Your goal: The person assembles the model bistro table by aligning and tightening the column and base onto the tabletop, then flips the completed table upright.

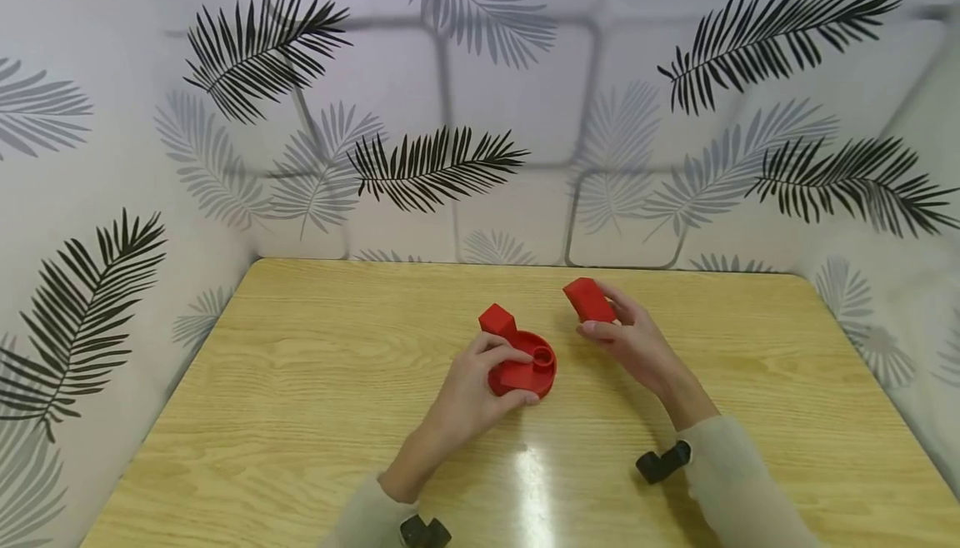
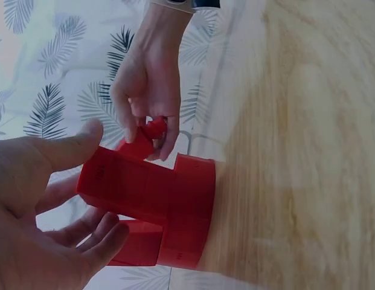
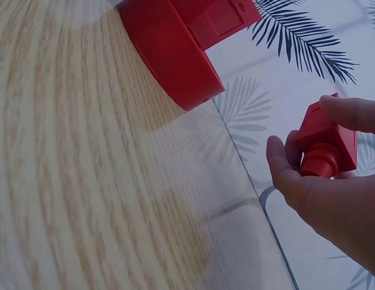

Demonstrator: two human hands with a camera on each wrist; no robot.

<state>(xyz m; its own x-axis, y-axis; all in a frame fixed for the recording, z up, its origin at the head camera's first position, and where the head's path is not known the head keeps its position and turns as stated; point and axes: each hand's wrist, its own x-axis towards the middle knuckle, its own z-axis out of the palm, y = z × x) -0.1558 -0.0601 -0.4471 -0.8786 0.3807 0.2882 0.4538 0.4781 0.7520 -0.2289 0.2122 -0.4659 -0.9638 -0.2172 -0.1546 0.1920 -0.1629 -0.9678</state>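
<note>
The left hand (image 1: 477, 375) has its grip closed about the near block (image 1: 517, 376), which stands in the round red base (image 2: 192, 211) on the bench (image 1: 300, 381); the far block (image 1: 497, 321) stands there too. The right hand's (image 1: 637, 340) grip pinches the loose block (image 1: 590, 301) in the air, clear of the base, its round peg (image 3: 320, 162) exposed. That fingertip hold could let the piece twist or drop if pressure eases. A sideways pull from the left hand might tip the base, and crowding fingers could knock the far block.
</note>
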